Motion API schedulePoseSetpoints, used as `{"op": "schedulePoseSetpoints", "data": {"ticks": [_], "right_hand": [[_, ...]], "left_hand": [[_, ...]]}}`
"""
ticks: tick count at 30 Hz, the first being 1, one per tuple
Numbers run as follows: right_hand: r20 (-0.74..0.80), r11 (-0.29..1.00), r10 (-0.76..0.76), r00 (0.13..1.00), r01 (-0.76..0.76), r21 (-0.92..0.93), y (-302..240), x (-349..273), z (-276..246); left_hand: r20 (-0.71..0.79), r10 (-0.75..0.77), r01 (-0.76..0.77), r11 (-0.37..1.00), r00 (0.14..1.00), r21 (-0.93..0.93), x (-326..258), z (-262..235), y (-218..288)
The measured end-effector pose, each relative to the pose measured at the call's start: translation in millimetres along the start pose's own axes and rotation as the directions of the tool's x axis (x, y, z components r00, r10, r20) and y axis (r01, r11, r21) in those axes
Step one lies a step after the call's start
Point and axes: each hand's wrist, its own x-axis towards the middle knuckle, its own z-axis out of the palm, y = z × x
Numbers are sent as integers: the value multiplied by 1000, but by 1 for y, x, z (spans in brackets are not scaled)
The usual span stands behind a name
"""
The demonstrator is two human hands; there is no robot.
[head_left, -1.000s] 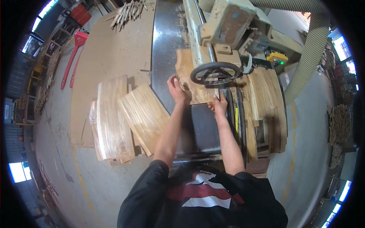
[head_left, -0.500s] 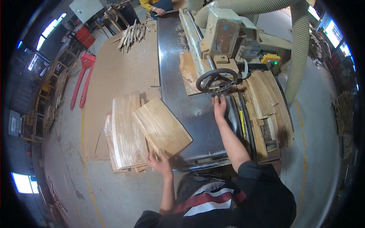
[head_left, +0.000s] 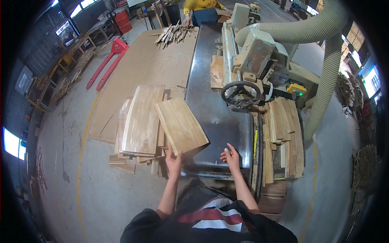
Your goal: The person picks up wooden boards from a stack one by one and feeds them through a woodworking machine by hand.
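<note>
A flat rectangular wooden board (head_left: 182,124) lies aslant, its right part over the dark metal machine table (head_left: 221,135). My left hand (head_left: 174,164) grips its near edge, close to the left corner, with thumb and fingers. To the right of that board, my right hand (head_left: 231,158) is held above the metal table, fingers apart and nothing in them. A stack of wooden boards (head_left: 142,121) is just left of the gripped board. Farther up the metal table, another wooden board (head_left: 217,72) lies partly hidden by the machine head, beside the black handwheel (head_left: 242,94).
More wooden pieces (head_left: 282,121) are piled right of the metal table. A ribbed hose (head_left: 328,77) runs down at the right. At the far end, a co-worker's hand (head_left: 187,21) is by a heap of thin sticks (head_left: 174,34). A red pallet jack (head_left: 108,65) stands left.
My right hand has drawn back from below the handwheel toward me. The far board is farther under the machine head. The co-worker's hand has reached the sticks, and the view has shifted.
</note>
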Motion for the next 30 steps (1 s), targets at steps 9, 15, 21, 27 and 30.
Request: {"op": "schedulePoseSetpoints", "data": {"ticks": [9,15,21,27,30], "right_hand": [[181,964,263,948,-264,-19,25,-74,-25],[-7,957,236,972,-231,175,69,-107,-35],[-180,971,154,972,-115,208,56,-91,-41],[-107,953,234,966,-206,223,33,-73,-36],[-134,941,248,959,-206,267,25,-67,-36]], "left_hand": [[329,-154,124,986,932,110,-47,-20,-60],[533,-90,-44,971,841,234,-89,2,-84],[557,192,-575,462,808,675,-67,43,-44],[586,196,-592,513,786,622,-29,44,-66],[569,182,-572,511,802,642,-24,55,-69]]}}
